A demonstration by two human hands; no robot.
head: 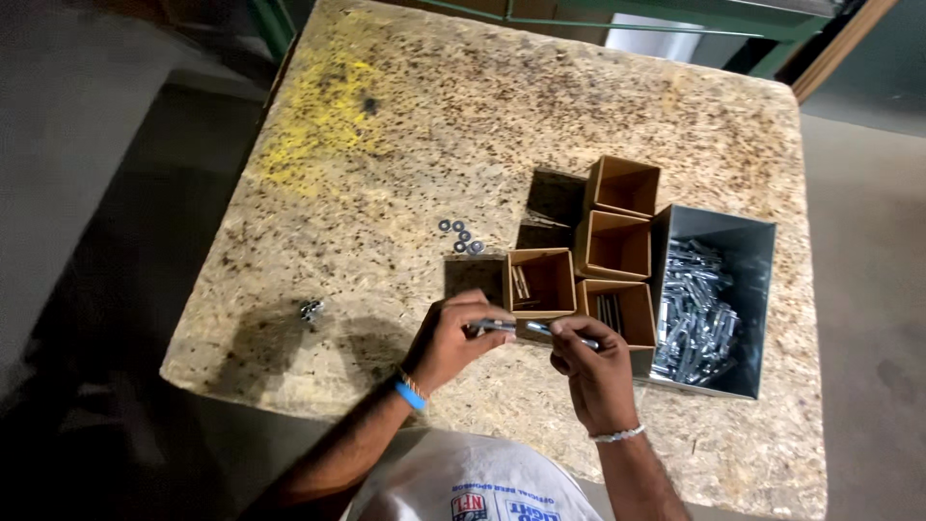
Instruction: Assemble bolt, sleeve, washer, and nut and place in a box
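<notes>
hands meet over the near edge of a speckled chipboard tabletop (405,145). the left hand (449,340) pinches one end of a long silver metal bolt (529,328), fingers curled around it, while the right hand (590,371) grips the other end between thumb and fingertips; the bolt lies roughly level between them, just above a small open brown cardboard box (542,280) holding a few similar pieces. three more brown cardboard boxes (617,246) stand beside it, touching a grey metal bin (752,251) heaped with shiny bolts (693,314). a few small dark washers (461,235) lie apart on the board, and a small metal nut (312,310) sits well to the left.
</notes>
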